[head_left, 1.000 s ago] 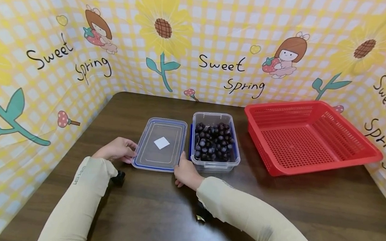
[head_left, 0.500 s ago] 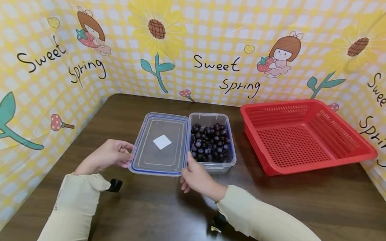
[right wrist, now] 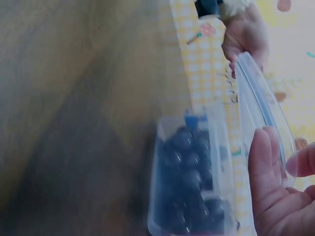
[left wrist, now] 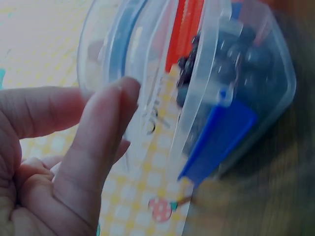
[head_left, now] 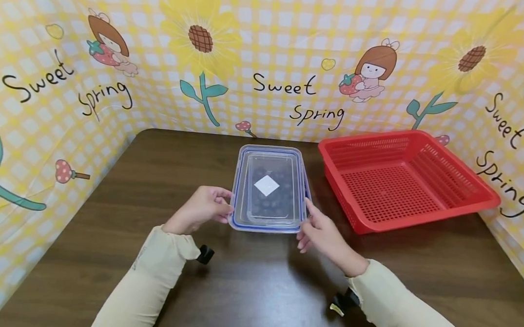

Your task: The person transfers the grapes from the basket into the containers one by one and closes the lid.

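Both hands hold a clear rectangular lid (head_left: 273, 216) with a blue seal and a white square sticker. My left hand (head_left: 207, 207) pinches its left edge, while the right hand (head_left: 324, 229) pinches the near right corner. Below the lid stands a clear plastic container (right wrist: 157, 196) with dark grapes (right wrist: 192, 177) inside. In the left wrist view a gap shows between the raised lid and the container's rim, and a blue side clip (left wrist: 221, 142) hangs down the wall. From the head view the lid covers most of the container.
A red perforated basket (head_left: 403, 186) stands to the right of the container. The dark wooden table (head_left: 165, 163) ends at a yellow checked cloth backdrop (head_left: 248, 52) with flower prints behind and at the sides.
Both hands have lifted the lid off the table on the left and carried it right, over the container of grapes. The basket stays in place.
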`<state>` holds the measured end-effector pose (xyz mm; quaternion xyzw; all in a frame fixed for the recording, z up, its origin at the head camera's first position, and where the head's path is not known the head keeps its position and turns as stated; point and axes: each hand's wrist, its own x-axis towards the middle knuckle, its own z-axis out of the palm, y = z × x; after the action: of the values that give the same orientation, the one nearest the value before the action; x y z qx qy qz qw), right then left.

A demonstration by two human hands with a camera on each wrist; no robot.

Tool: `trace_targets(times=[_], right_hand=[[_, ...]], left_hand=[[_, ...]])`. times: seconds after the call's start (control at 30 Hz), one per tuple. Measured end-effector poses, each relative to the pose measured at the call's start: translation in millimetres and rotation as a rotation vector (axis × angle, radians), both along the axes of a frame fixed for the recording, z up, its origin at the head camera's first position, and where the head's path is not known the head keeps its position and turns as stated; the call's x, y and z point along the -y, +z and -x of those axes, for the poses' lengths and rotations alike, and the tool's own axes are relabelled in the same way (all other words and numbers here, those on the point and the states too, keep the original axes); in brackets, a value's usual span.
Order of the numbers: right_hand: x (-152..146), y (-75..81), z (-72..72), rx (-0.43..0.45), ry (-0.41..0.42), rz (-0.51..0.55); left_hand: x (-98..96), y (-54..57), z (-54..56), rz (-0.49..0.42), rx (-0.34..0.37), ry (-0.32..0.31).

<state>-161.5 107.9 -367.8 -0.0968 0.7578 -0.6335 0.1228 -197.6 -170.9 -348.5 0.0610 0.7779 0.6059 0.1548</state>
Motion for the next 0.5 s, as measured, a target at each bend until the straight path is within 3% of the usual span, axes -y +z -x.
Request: trace_targets(times=[0.17, 0.27, 0.37, 0.5], right_hand=[[-22, 6.1, 12.4, -0.010, 0.091, 0.192], [-28, 6.0, 25.1, -0.119, 0.104, 0.177], [-25, 4.2, 34.3, -0.303, 0.009, 0.017], [-19, 2.3, 40.5, -0.582, -0.215, -0.131]], left_hand=[[-6.2, 6.1, 0.5, -0.048, 0.003, 0.014], [-4.3, 14.2, -3.9, -0.060, 0.000, 0.006], [-4.5, 22.9, -10.3, -0.041, 0.000, -0.037], [-6.5, 34.4, -17.9, -0.023, -0.005, -0.108]])
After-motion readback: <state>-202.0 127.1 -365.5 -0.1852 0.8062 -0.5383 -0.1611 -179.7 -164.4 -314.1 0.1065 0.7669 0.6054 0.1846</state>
